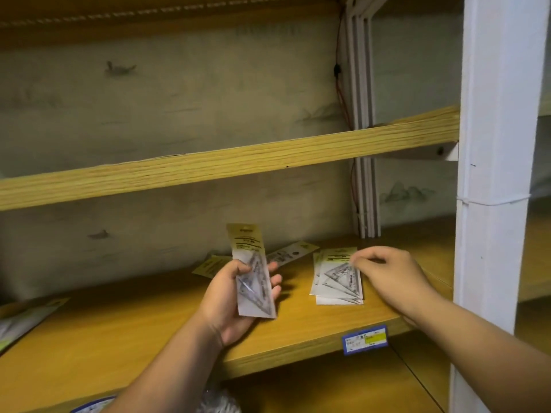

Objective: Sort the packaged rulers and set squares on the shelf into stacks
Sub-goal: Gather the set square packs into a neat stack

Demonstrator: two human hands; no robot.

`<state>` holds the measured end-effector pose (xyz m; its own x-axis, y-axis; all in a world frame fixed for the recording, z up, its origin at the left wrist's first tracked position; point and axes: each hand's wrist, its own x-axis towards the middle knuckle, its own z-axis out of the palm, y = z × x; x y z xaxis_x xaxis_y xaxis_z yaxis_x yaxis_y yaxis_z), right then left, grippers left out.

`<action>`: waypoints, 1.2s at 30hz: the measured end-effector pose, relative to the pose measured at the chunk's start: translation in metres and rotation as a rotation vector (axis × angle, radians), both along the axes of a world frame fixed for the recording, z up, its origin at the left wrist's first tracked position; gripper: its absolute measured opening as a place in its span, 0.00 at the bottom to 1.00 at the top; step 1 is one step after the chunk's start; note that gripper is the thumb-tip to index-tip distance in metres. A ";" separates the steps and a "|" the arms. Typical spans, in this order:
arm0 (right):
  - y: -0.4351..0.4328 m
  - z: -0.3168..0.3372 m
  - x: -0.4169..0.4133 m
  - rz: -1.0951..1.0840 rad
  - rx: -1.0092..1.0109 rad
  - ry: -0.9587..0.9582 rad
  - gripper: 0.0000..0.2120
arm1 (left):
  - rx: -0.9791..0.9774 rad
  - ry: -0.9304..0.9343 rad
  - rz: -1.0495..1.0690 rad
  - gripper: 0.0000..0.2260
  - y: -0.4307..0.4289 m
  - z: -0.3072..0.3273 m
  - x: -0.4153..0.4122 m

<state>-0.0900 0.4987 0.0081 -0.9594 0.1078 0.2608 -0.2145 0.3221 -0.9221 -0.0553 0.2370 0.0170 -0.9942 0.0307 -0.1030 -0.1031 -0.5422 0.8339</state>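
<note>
My left hand (228, 296) holds a packaged set square (253, 272) upright above the wooden shelf (149, 326); the pack is clear plastic with a yellow header card. To its right a fanned stack of set square packs (337, 281) lies flat on the shelf. My right hand (390, 274) hovers over the stack's right edge, thumb and fingertips pinched at the top pack's upper corner. Whether the fingers actually grip it is unclear. More loose packs (290, 253) lie behind, near the back wall.
Another pack (26, 315) lies at the shelf's far left edge. A blue and yellow price label (365, 339) sits on the shelf's front edge. A white upright post (495, 174) stands at the right, an upper shelf board (223, 162) overhead.
</note>
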 end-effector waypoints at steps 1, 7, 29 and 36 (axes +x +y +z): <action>0.001 0.000 0.000 0.016 -0.032 -0.002 0.05 | -0.026 0.001 0.012 0.20 0.002 0.000 0.000; 0.005 0.006 0.003 0.255 -0.189 -0.075 0.11 | -0.111 0.030 -0.031 0.17 0.016 0.006 0.000; 0.013 0.008 -0.002 0.294 -0.229 -0.186 0.10 | -0.397 0.257 0.223 0.24 0.045 0.004 -0.028; 0.016 0.005 -0.002 0.226 -0.259 -0.188 0.08 | -0.271 0.162 0.190 0.10 0.042 0.000 -0.033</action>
<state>-0.0924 0.5150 0.0134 -0.9949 -0.0727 0.0700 -0.0728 0.0375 -0.9966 -0.0887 0.2788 0.0172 -0.9837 -0.1628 0.0768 0.1231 -0.2966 0.9471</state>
